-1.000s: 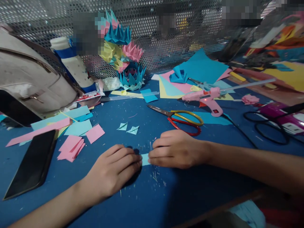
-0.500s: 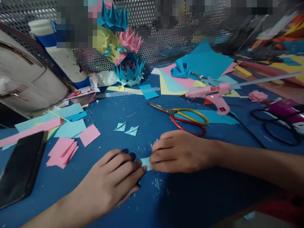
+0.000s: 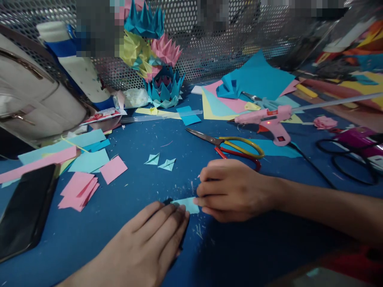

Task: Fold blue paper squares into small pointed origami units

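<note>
A small light-blue piece of paper lies on the blue table between my hands. Over its left end lie the outstretched fingertips of my left hand, pressing it down; the thumb is hidden. My right hand has its fingers curled closed at the paper's right edge, with the thumb and a fingertip touching the corner. Two small folded light-blue paper pieces sit beyond my hands. Just behind my right hand are scissors with one yellow and one red handle.
At left are a phone, a stack of pink paper squares and paper strips. A pink glue gun with a cord stands at right. Folded paper flowers and coloured sheets are at the back, before a perforated metal panel.
My left hand has shifted down and right, its fingers flatter over the paper. My right hand has slid slightly right, and more of the light-blue paper shows between them.
</note>
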`<state>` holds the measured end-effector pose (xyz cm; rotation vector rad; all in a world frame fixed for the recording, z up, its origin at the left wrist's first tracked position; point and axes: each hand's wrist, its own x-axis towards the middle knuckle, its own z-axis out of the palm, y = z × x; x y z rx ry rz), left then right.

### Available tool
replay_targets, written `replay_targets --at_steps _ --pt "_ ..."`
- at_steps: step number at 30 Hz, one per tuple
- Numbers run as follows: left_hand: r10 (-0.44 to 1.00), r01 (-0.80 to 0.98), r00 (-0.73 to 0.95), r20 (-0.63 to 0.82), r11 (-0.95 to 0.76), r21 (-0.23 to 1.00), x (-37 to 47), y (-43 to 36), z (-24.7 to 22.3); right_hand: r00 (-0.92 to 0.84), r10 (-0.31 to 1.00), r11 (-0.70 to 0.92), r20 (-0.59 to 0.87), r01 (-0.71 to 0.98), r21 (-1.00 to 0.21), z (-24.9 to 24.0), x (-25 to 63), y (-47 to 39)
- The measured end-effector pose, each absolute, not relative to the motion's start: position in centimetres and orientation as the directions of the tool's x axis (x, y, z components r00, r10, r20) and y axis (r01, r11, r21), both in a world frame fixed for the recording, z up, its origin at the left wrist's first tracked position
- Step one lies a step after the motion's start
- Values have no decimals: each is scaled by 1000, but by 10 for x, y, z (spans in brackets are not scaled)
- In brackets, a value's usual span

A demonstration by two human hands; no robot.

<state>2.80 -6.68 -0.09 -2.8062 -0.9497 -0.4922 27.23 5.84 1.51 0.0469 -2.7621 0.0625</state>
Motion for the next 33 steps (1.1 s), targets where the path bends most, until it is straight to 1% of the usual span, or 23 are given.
replay_targets --at_steps 2,7,11,14,17,21,23,30,33 --pt "568 621 737 366 -782 -39 30 -70 -2 -931 -13 999 364 -30 -39 14 272 59" --pt "573 614 715 400 -789 33 28 -70 -4 -933 18 998 360 -5 -62 9 272 63" --pt "570 612 701 429 -789 47 28 -66 -2 -913 -14 1000 408 -17 -4 8 271 62" --pt "574 618 688 444 -784 56 30 -65 1 -911 -37 999 410 -33 18 8 271 62" --pt "575 618 690 439 -784 56 30 -64 2 -921 -29 999 388 -38 -17 7 271 63" --pt "569 614 699 432 -788 45 29 -64 4 -925 49 994 378 7 -110 5 272 62" --pt "570 615 701 429 -788 42 29 -63 4 -920 81 990 383 31 -136 5 273 61" --pt "562 615 684 465 -787 47 29 -63 3 -914 99 988 395 42 -151 4 273 61" --pt "563 615 682 466 -787 52 28 -63 3 -920 72 992 386 27 -122 5 273 61"
